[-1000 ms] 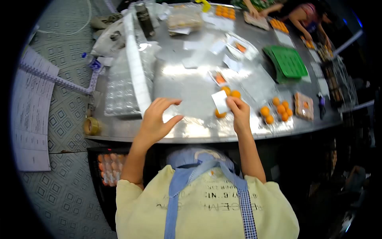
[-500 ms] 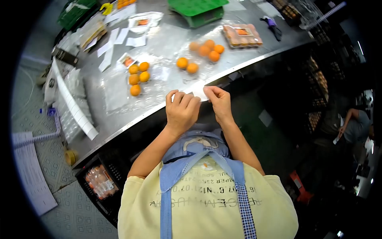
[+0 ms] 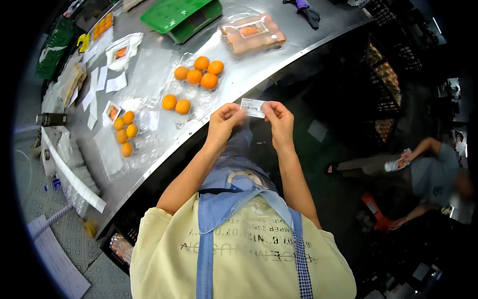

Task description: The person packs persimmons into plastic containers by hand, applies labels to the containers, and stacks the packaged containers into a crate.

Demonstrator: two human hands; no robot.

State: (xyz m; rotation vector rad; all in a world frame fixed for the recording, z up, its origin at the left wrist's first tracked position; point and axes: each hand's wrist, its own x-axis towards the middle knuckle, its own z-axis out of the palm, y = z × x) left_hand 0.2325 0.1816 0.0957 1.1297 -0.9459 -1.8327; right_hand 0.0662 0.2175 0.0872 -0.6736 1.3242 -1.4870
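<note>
A small white printed label [image 3: 253, 107] is stretched between both hands, just off the front edge of the metal table [image 3: 239, 79]. My left hand [image 3: 225, 122] pinches its left end, and my right hand [image 3: 279, 122] pinches its right end. Left of my hands, several oranges [image 3: 194, 76] rest in an open clear plastic tray [image 3: 196, 102]. Farther left, more oranges [image 3: 122, 136] sit in another clear tray [image 3: 142, 139]. Beyond the hands lies a closed clear pack [image 3: 253, 35] of orange-pink round items with a picture label on top.
A green plastic stand [image 3: 179, 17] is at the table's far side. White paper slips [image 3: 116, 82] and a long label strip [image 3: 74, 179] lie leftward. A person [image 3: 433, 169] in a grey shirt is at the right, near stacked crates [image 3: 386, 74]. A black crate [image 3: 119, 244] stands lower left.
The view has turned right, so the table now appears farther left. My left hand, earlier apart from the label, has taken its other end. The label's printed side now shows.
</note>
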